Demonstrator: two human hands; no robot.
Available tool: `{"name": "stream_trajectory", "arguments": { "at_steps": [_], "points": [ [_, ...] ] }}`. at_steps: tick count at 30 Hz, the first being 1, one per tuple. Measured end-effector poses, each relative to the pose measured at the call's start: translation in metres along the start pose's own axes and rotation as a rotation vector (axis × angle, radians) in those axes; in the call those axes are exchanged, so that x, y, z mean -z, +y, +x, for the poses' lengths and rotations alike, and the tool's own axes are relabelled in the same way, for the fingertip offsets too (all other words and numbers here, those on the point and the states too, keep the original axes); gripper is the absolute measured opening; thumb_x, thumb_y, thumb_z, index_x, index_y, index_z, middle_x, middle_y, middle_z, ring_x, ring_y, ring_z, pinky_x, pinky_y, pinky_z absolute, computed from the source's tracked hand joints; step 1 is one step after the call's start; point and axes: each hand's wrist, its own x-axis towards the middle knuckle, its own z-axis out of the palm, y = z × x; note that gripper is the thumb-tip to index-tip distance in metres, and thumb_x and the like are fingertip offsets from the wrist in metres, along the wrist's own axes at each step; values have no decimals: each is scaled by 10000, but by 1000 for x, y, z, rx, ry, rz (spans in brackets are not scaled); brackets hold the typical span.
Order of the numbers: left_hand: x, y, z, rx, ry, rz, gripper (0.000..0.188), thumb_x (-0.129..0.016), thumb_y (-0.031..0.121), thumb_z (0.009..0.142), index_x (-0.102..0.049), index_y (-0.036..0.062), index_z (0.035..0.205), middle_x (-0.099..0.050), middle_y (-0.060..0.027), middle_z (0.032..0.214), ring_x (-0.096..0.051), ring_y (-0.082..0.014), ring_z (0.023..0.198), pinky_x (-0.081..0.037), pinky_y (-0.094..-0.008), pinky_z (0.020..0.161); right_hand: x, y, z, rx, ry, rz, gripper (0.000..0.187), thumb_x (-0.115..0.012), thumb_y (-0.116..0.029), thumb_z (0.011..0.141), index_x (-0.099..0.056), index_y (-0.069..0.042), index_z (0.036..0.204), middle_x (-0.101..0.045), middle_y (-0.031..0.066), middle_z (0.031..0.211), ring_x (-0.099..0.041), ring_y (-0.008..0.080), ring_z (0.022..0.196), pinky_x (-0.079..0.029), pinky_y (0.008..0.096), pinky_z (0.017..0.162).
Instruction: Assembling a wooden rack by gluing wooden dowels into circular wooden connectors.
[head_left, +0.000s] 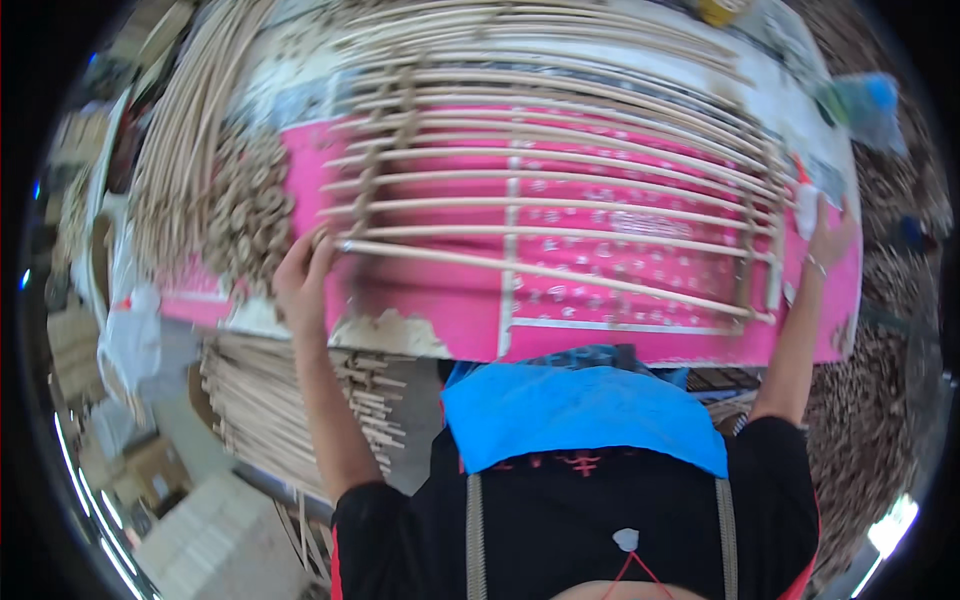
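A row of long, pale wooden sticks [560,204] lies across pink sheeting, resting on notched wooden crosspieces near both ends. The nearest stick [540,272] slants, its right end closer to me. My left hand [303,275] is closed, thumb and fingers pinched at that stick's left end; the fingertips are slightly blurred. At the right side, my right hand [826,245] grips a small white squeeze bottle [806,208] with a red nozzle, close to the right ends of the sticks. Part of the bottle is hidden by the fingers.
Small wooden rings [252,205] are heaped left of the sticks, beside a bundle of long rods [190,130]. A clear bottle with a blue cap [868,103] stands at the far right. More sticks [270,410] are stacked below the table's left front edge, near cardboard boxes [155,472].
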Motion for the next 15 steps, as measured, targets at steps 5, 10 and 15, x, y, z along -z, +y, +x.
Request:
{"name": "stream_trajectory", "arguments": {
  "at_steps": [5, 10, 15],
  "points": [
    [-11, 3, 3, 48, -40, -241, 318, -610, 179, 1077, -707, 3, 1323, -743, -34, 1062, -672, -85, 875, -553, -237, 795, 149, -226, -114, 118, -903, 925, 403, -841, -243, 851, -716, -36, 1174, -727, 111, 1166, -691, 234, 1083, -537, 353, 920],
    [-12, 2, 4, 105, -82, -306, 337, -579, 173, 1080, -684, 1, 1349, -755, -73, 1131, -684, -103, 930, -567, -267, 821, 171, -275, -176, 424, -861, 701, 340, -839, -116, 792, -705, -50, 1097, -708, 127, 1048, -679, 309, 952, -526, 397, 797],
    [-14, 1, -10, 140, -58, -473, 402, -604, 130, 1065, -585, 4, 1446, -733, -84, 1163, -703, -131, 974, -587, -274, 850, 163, -280, -185, 339, -810, 757, 182, -782, -23, 818, -694, -28, 978, -682, 118, 897, -670, 301, 849, -515, 381, 711]
  ]
}}
